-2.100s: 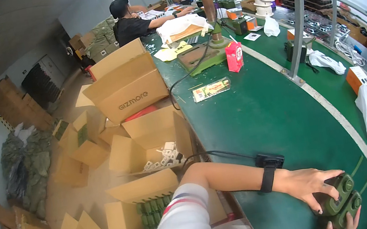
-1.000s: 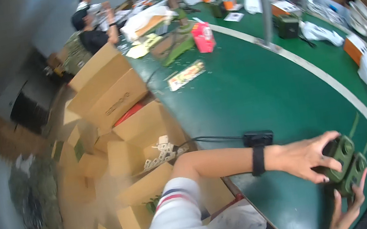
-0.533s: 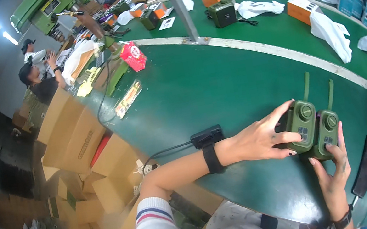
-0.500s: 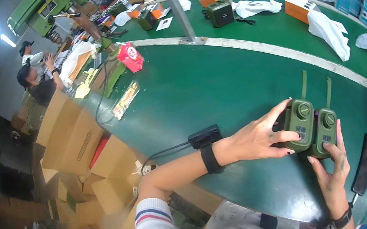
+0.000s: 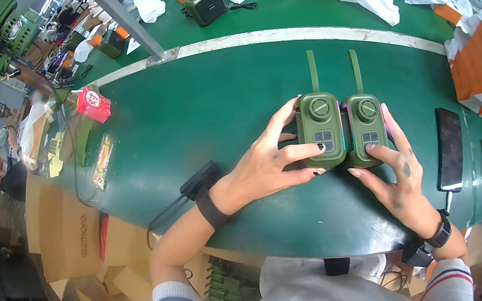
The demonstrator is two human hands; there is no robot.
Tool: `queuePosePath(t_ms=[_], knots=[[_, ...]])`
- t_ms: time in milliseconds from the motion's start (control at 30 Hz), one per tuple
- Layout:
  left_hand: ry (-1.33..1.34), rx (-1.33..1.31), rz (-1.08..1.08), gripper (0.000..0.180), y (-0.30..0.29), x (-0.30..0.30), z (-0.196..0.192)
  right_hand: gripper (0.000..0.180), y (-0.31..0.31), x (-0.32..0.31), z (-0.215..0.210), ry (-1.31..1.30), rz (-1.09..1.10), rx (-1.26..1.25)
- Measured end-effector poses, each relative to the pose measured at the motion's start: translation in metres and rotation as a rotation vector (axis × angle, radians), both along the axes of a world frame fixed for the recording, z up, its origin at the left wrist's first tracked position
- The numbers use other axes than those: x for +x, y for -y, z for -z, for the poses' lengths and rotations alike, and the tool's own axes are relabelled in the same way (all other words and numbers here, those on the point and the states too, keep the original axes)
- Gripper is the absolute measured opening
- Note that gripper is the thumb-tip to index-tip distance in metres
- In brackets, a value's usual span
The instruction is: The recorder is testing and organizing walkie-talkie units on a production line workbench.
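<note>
- Left radio: green, flat on the green bench, face up, knob at the far end, strap trailing away from the person. Long axis runs near to far.
- Right radio: same kind, same lie, touching the left one side by side.
- Left hand: comes in from the left; fingers spread, tips resting on the left radio's near half and left edge. Not closed round it.
- Right hand: comes up from below; fingers apart, thumb on the right radio's keypad, index along its right edge.
- Nearer hand: each to its own radio.
- Black phone: just right of the right hand.
</note>
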State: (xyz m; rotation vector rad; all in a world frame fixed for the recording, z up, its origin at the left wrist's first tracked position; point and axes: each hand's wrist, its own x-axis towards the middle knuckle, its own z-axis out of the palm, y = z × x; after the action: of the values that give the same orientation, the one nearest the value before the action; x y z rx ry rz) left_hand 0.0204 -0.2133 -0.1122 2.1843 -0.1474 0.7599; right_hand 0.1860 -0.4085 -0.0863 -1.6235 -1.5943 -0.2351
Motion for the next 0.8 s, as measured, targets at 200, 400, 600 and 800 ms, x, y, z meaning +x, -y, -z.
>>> queuePosePath(t_ms=[200, 400, 600, 800], knots=[[-0.006, 0.003, -0.006, 0.055, 0.002, 0.001, -0.001, 0.047, 0.003, 0.001, 0.0, -0.024, 0.006, -0.004], [-0.032, 0.004, -0.002, 0.056, -0.001, -0.002, -0.002, 0.046, 0.0, -0.001, -0.001, -0.035, 0.005, -0.003], [-0.023, 0.014, 0.01, 0.056, -0.007, -0.003, 0.004, 0.045, -0.004, -0.002, 0.003, -0.051, 0.003, -0.015], [-0.017, 0.052, -0.002, 0.057, -0.009, -0.004, 0.003, 0.045, -0.006, -0.002, 0.006, -0.049, -0.002, -0.012]])
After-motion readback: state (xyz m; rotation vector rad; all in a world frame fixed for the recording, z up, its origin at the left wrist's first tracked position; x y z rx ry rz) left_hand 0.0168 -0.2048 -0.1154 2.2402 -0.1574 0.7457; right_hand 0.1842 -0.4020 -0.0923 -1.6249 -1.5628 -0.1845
